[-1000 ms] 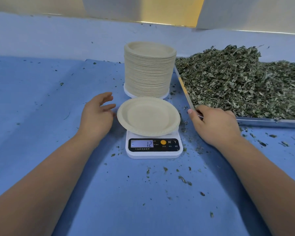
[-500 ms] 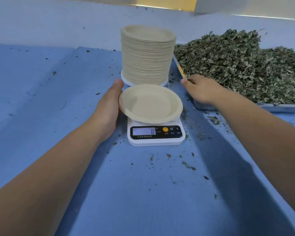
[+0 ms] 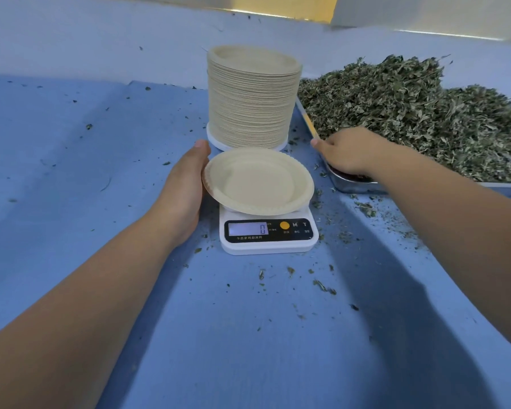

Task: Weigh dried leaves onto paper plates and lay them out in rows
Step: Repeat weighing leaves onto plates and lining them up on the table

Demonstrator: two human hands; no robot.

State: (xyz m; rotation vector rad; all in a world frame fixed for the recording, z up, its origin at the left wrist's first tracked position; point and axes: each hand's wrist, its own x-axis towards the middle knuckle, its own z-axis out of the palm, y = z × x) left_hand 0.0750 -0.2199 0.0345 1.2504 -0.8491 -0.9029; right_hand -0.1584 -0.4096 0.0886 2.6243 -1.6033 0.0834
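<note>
Paper plate (image 3: 258,181), left rim: my left hand (image 3: 186,184) lies on the blue table (image 3: 71,172), fingers straight along the rim and touching it, gripping nothing.
Paper plate, centre: it sits empty on the scale (image 3: 269,234), wider than the platform. The display reads 0.
Plate handling: I judge it light, thin and apt to flex or slide. I would lift it by opposite rims, with a palm beneath once it is loaded.
Plate stack (image 3: 251,98): a tall pile just behind the scale, on the far side.
Right hand (image 3: 345,154): it reaches over the near-left corner of the metal tray (image 3: 354,187), back to the camera. The fingers are hidden, so I cannot tell whether they hold anything.
Dried leaves (image 3: 410,113): heaped in the tray at right, none on the plate, with crumbs scattered over the table.
Leaf handling: I expect them to be near weightless, brittle and loose. A cupped scoop from the heap's near edge, not a squeeze, should shed least.
</note>
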